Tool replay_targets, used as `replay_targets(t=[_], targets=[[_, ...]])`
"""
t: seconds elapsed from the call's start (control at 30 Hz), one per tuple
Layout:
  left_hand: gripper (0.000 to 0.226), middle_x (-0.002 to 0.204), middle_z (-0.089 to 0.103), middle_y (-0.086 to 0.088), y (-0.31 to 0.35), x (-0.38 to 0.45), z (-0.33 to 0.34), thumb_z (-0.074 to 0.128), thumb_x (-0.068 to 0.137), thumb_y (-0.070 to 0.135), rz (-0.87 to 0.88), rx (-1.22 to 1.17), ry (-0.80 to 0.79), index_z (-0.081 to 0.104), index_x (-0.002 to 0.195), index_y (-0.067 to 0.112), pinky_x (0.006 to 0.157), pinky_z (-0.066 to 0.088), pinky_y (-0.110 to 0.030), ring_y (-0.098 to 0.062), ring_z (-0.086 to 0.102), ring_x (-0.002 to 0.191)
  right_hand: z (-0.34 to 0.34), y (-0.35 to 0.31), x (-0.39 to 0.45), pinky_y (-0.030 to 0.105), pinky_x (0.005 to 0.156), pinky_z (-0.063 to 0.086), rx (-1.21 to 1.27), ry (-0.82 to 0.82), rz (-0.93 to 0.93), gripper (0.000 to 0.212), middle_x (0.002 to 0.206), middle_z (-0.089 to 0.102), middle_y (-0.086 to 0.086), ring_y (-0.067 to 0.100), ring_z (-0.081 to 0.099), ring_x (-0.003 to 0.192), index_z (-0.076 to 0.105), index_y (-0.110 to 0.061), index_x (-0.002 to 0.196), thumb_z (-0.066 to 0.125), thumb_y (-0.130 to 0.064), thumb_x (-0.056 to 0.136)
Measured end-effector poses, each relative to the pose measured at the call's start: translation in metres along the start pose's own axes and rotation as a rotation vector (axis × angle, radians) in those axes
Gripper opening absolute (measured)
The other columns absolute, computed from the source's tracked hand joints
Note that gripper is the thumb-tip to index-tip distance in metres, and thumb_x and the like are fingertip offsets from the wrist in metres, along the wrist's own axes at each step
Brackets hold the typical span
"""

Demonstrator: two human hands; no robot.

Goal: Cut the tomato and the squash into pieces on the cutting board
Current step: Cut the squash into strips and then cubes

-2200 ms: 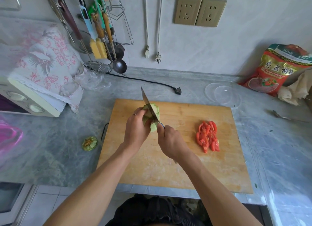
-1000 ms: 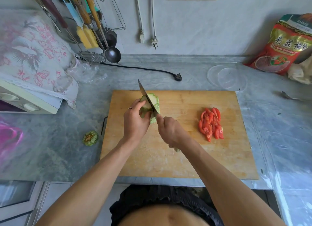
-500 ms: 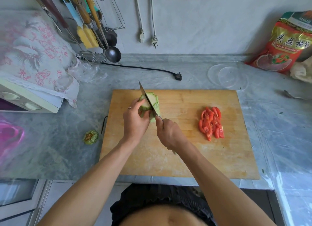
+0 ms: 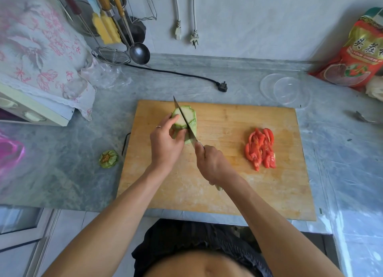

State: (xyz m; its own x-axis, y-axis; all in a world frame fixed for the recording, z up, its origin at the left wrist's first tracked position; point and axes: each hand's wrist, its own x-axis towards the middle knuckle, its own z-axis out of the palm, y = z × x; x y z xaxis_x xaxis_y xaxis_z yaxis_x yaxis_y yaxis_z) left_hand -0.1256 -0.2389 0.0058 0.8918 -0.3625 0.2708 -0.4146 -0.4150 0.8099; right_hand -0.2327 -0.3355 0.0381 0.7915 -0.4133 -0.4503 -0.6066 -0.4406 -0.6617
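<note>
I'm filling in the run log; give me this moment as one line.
stage: cutting squash | left hand: holds squash | right hand: grips knife, blade in squash | tomato pieces: on cutting board

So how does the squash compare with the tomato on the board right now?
The squash is pale green and largely in one block; the tomato is red and already in slices. The left hand holds the squash while the knife, held by the right hand, cuts into it; nothing touches the tomato. The squash sits toward the board's left, the tomato toward its right. Both lie on the cutting board.
</note>
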Motion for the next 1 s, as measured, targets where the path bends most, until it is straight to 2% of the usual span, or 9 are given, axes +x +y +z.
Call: replay_targets(t=[0.07, 0.2, 0.37, 0.43, 0.53, 0.67, 0.8, 0.93, 1.0], targets=[[0.045, 0.131, 0.062, 0.001, 0.000, 0.000, 0.000, 0.081, 0.079, 0.004, -0.020, -0.021, 0.001, 0.069, 0.122, 0.005, 0.092, 0.054, -0.023, 0.002, 0.058, 0.107, 0.003, -0.001, 0.005, 0.032, 0.067, 0.040, -0.026, -0.011, -0.008, 0.048, 0.067, 0.046, 0.003, 0.027, 0.051, 0.072, 0.040, -0.019, 0.068, 0.019, -0.046, 0.103], [0.046, 0.134, 0.062, -0.006, 0.001, 0.000, 0.001, 0.082, 0.078, 0.005, -0.050, -0.032, 0.002, 0.069, 0.122, 0.006, 0.095, 0.056, -0.031, -0.006, 0.059, 0.116, 0.010, 0.002, 0.014, 0.034, 0.069, 0.038, -0.025, -0.018, 0.006, 0.048, 0.068, 0.045, 0.004, 0.027, 0.050, 0.073, 0.042, -0.016, 0.073, 0.019, -0.045, 0.103], [0.047, 0.135, 0.061, -0.005, 0.001, 0.000, 0.001, 0.081, 0.079, 0.002, -0.082, -0.078, -0.009, 0.068, 0.123, 0.005, 0.091, 0.058, -0.032, -0.001, 0.056, 0.118, 0.022, 0.011, 0.013, 0.025, 0.056, 0.023, 0.043, 0.065, -0.044, 0.041, 0.062, 0.034, -0.003, 0.014, 0.031, 0.050, 0.053, -0.002, 0.089, 0.029, -0.030, 0.106], [0.047, 0.135, 0.059, 0.001, 0.001, 0.001, 0.001, 0.081, 0.079, 0.001, -0.099, -0.096, -0.014, 0.068, 0.124, 0.005, 0.091, 0.057, -0.029, 0.004, 0.055, 0.117, 0.021, 0.009, 0.016, 0.033, 0.057, 0.029, 0.108, 0.092, -0.037, 0.041, 0.060, 0.041, 0.002, 0.021, 0.039, 0.050, 0.045, -0.007, 0.076, 0.031, -0.031, 0.106], [0.047, 0.131, 0.056, 0.010, 0.003, 0.001, 0.002, 0.080, 0.079, 0.000, -0.126, -0.110, -0.020, 0.068, 0.124, 0.005, 0.093, 0.056, -0.027, 0.016, 0.052, 0.113, 0.020, 0.008, 0.022, 0.041, 0.060, 0.041, 0.102, 0.076, -0.035, 0.042, 0.069, 0.049, 0.011, 0.036, 0.052, 0.063, 0.044, -0.006, 0.078, 0.029, -0.034, 0.106], [0.046, 0.135, 0.060, 0.000, 0.004, 0.003, 0.006, 0.080, 0.079, 0.001, -0.131, -0.114, -0.019, 0.069, 0.123, 0.007, 0.094, 0.057, -0.031, 0.012, 0.054, 0.112, 0.019, 0.014, 0.024, 0.036, 0.058, 0.042, 0.091, 0.073, 0.002, 0.048, 0.073, 0.053, 0.011, 0.030, 0.051, 0.062, 0.048, -0.008, 0.080, 0.026, -0.042, 0.104], [0.047, 0.135, 0.060, -0.002, 0.002, 0.000, 0.003, 0.080, 0.079, 0.001, -0.153, -0.129, 0.009, 0.068, 0.124, 0.007, 0.092, 0.055, -0.023, 0.023, 0.051, 0.108, 0.026, 0.011, 0.018, 0.037, 0.060, 0.035, 0.014, 0.084, -0.043, 0.043, 0.072, 0.052, 0.008, 0.028, 0.047, 0.063, 0.047, -0.008, 0.083, 0.028, -0.039, 0.105], [0.046, 0.134, 0.062, -0.006, 0.002, -0.003, 0.003, 0.080, 0.080, 0.001, -0.156, -0.158, 0.024, 0.068, 0.124, 0.008, 0.093, 0.055, -0.024, 0.006, 0.054, 0.116, 0.025, 0.026, -0.002, 0.036, 0.054, 0.031, 0.005, 0.071, -0.031, 0.045, 0.069, 0.051, 0.006, 0.022, 0.044, 0.058, 0.047, -0.008, 0.083, 0.027, -0.042, 0.104], [0.046, 0.133, 0.063, -0.004, 0.002, -0.003, 0.003, 0.080, 0.079, 0.000, -0.168, -0.181, 0.031, 0.069, 0.123, 0.009, 0.092, 0.055, -0.023, 0.009, 0.055, 0.115, 0.024, 0.029, -0.009, 0.030, 0.054, 0.033, -0.022, 0.015, -0.006, 0.047, 0.075, 0.051, 0.006, 0.022, 0.046, 0.066, 0.049, -0.008, 0.091, 0.024, -0.046, 0.103]])
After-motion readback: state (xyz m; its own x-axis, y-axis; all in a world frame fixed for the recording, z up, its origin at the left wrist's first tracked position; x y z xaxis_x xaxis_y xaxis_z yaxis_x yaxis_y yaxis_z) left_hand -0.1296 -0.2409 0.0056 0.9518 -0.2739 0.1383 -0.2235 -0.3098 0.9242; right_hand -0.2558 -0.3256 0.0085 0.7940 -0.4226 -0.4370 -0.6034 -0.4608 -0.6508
